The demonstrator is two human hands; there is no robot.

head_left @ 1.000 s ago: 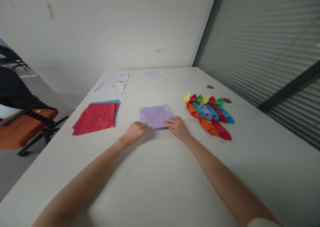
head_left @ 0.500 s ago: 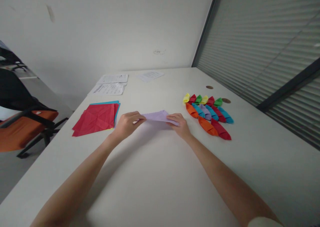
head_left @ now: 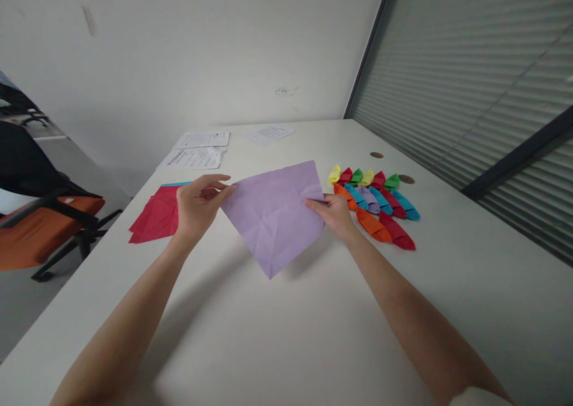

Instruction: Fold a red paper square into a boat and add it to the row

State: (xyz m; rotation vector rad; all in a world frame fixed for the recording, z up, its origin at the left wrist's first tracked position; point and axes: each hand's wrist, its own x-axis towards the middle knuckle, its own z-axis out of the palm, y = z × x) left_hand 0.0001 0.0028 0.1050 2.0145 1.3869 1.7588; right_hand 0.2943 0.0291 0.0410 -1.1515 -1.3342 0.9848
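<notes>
A creased sheet of light purple paper (head_left: 277,215) is held up above the white table, its broad face toward me and one corner pointing down. My left hand (head_left: 199,206) pinches its left corner between thumb and finger, the other fingers curled loosely. At the right edge, my right hand (head_left: 335,212) grips the sheet with the thumb on the near face and the fingers behind. Left of my left hand lies a stack of red paper sheets (head_left: 156,215), partly covered by that hand, with a blue edge showing at the back.
Rows of folded paper pieces (head_left: 371,200) in several colours lie on the right of the white table (head_left: 286,334). Printed sheets (head_left: 197,155) rest at the far left, another printed page (head_left: 269,135) at the back. An orange chair (head_left: 49,227) stands left; blinds (head_left: 483,83) line the right.
The purple paper was nearly edge-on and low; now it is raised and tilted with its face toward me. My left hand has moved left and up, now overlapping the red stack.
</notes>
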